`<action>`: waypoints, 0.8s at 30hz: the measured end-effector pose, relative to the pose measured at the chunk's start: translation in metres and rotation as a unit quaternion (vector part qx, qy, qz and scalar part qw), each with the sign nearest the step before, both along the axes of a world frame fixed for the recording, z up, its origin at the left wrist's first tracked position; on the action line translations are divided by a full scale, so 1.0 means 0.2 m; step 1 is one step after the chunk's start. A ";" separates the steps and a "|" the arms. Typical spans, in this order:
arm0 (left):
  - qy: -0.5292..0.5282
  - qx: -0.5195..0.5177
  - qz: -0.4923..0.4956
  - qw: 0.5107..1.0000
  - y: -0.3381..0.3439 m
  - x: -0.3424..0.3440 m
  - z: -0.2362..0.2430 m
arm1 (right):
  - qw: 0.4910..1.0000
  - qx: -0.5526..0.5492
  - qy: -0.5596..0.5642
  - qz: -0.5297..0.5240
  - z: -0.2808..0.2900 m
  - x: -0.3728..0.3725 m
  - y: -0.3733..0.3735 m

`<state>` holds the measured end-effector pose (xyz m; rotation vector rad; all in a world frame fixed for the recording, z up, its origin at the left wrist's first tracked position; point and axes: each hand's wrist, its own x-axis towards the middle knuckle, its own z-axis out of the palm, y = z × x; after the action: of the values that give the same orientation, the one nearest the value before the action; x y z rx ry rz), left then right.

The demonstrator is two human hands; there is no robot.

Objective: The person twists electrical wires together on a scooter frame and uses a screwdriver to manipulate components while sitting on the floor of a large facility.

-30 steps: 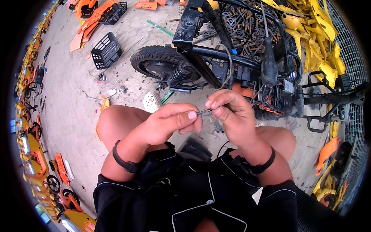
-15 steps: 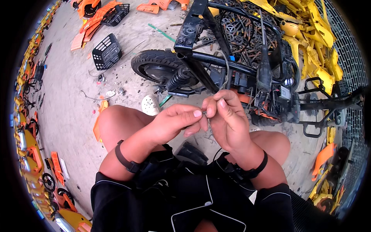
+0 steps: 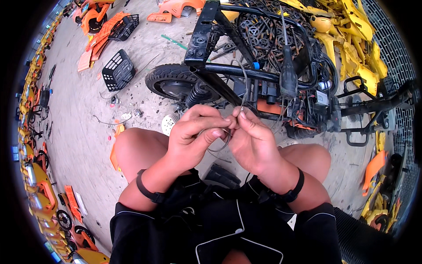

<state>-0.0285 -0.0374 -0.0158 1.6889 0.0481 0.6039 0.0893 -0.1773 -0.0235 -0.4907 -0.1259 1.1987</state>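
Observation:
A thin grey cable (image 3: 227, 140) is looped between my two hands, in front of a black scooter frame (image 3: 246, 70). My left hand (image 3: 191, 136) is closed, its thumb and fingers pinching the cable. Against it, my right hand (image 3: 251, 143) is also closed on the cable, and a small pale tip shows above its thumb. From the fingers the cable seems to run up along the frame; its exact path there is partly hidden. A screwdriver with a dark handle (image 3: 288, 72) rests upright on the frame, right of my hands.
A rear wheel (image 3: 169, 83) with a coil spring is beside the frame. Sprockets and rods (image 3: 266, 39) are heaped behind it, with yellow panels (image 3: 360, 57) farther right. On the floor at the left are a black basket (image 3: 118, 69) and orange panels (image 3: 105, 35).
A loop of the cable now shows between my hands. My left hand has shifted slightly left and curled more, and the right hand has turned a little. The whole view has shifted slightly.

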 end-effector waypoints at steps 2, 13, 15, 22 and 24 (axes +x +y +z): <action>-0.028 -0.070 -0.006 0.997 -0.01 0.00 -0.03 | 1.000 0.010 -0.007 -0.006 0.02 -0.02 0.00; -0.035 -0.386 -0.050 0.921 -0.12 0.03 -0.04 | 0.998 0.055 -0.007 -0.030 0.07 -0.03 0.00; -0.045 -0.370 -0.066 0.925 -0.11 0.04 -0.05 | 0.998 0.066 -0.006 -0.024 0.07 -0.02 0.00; -0.035 -0.312 -0.092 0.945 -0.12 0.00 0.04 | 0.996 0.085 -0.004 0.004 0.06 -0.02 -0.02; -0.005 -0.323 -0.126 0.938 -0.10 -0.01 0.07 | 0.996 0.086 0.002 0.014 0.07 -0.03 -0.03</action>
<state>-0.0301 -0.0581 -0.0013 1.0294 0.0190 0.3479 0.0833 -0.1834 -0.0099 -0.3370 -0.2303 1.2040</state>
